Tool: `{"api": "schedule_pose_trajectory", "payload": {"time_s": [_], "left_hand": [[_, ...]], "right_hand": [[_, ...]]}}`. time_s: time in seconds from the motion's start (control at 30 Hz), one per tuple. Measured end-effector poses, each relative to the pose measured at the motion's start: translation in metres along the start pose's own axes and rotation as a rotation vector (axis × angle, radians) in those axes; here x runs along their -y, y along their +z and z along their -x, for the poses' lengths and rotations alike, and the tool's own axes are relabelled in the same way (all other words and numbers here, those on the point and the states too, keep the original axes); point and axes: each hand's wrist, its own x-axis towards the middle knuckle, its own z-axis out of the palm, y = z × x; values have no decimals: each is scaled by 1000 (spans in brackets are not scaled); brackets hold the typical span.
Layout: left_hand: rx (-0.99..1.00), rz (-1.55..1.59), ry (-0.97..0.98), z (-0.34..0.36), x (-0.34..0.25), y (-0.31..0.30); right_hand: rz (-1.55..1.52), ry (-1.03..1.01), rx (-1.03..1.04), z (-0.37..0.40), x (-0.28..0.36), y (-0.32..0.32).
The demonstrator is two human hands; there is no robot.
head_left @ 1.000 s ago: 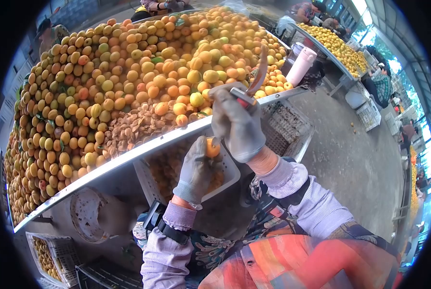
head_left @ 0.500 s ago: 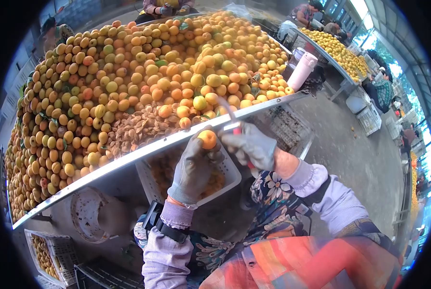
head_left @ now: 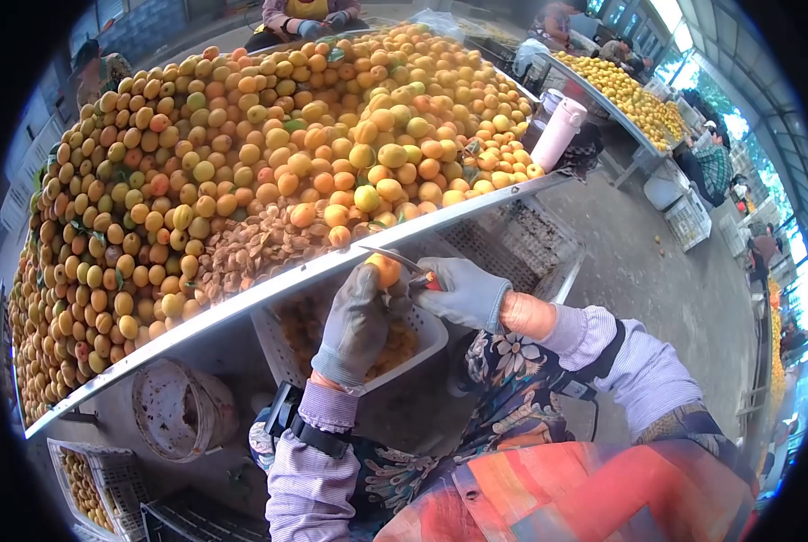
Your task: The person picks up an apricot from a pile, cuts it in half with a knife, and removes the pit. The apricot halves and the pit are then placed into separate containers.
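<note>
In the head view, my gloved left hand [head_left: 354, 323] is closed around an apricot [head_left: 387, 270], whose orange top shows above the fingers. My gloved right hand [head_left: 467, 291] grips a knife [head_left: 433, 280] with a red handle. Its thin curved blade lies across the top of the apricot, pointing left. Both hands are close together just off the metal edge of the table [head_left: 286, 278]. Below them stands a white crate [head_left: 434, 341] with orange fruit pieces in it. Brown pits [head_left: 255, 251] are heaped on the table beyond my left hand.
A large heap of apricots [head_left: 232, 154] covers the table. A pink flask [head_left: 559, 135] stands at its right end. Under the edge are a dirty white bucket [head_left: 214, 406] and another crate [head_left: 548, 239]. Co-workers sit at the far side and at a second table [head_left: 593, 95].
The knife, raised and blurred before, has come down and left so its blade now lies over the apricot. My right hand has turned and lowered slightly; the left still holds the fruit.
</note>
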Motion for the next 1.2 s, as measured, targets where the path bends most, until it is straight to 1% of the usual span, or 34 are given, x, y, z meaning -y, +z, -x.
{"api": "schedule_pose_trajectory", "payload": {"time_s": [0.03,0.07,0.1,0.2,0.3,0.33,0.37,0.4,0.5,0.53,0.57,0.6,0.67,0.7,0.8,0.83,0.9,0.93,0.97,1.0,1.03,1.07,1.1,1.13,1.17,1.2], "left_hand": [[0,0,0,0,2,0],[4,-79,61,-1,4,0],[9,-158,122,-1,6,0],[29,-245,157,-1,3,-1],[35,-194,151,-4,7,-4],[35,-195,151,-3,5,-3],[41,-278,170,-1,1,-2],[47,-359,190,0,-2,0],[42,-355,172,0,1,-3],[43,-355,171,-1,1,-2],[46,-409,222,-2,2,-1],[51,-462,272,-3,2,1],[90,-443,237,-1,-5,4],[121,-423,201,1,-7,4],[97,-461,172,-4,5,-6],[99,-462,168,-2,7,-5],[95,-641,293,4,9,5],[13,-534,79,11,-2,18],[11,-534,77,10,0,16],[50,-543,163,8,1,14],[90,-551,250,6,2,14],[92,-553,250,5,1,15],[70,-427,250,5,-1,20],[48,-300,247,5,-2,22],[49,-301,246,5,-1,22],[40,-318,236,4,1,21]], "right_hand": [[12,-33,-21,-1,-3,-1],[24,-66,-41,-2,-4,-1],[24,-65,-40,-1,-3,0],[8,-40,-23,-1,-3,2],[40,-72,-40,-2,1,4],[39,-27,-44,2,10,6],[38,17,-48,4,15,8],[38,17,-49,5,15,8],[36,52,-48,7,13,8],[97,19,-60,7,12,8],[158,-14,-75,7,10,7],[158,-12,-80,8,7,6],[283,-58,-101,9,2,6],[285,-59,-99,9,3,5],[285,-19,-73,12,-2,5],[332,-15,-85,12,-8,5],[377,-7,-99,12,-16,4],[381,4,-70,12,-19,3],[386,13,-38,13,-20,3],[385,12,-37,13,-19,4],[299,-49,-85,13,-17,6],[213,-111,-135,13,-16,7],[211,-113,-138,12,-15,10],[130,-106,-155,10,-15,14],[50,-97,-170,9,-15,17],[50,-98,-170,7,-21,21]]}}
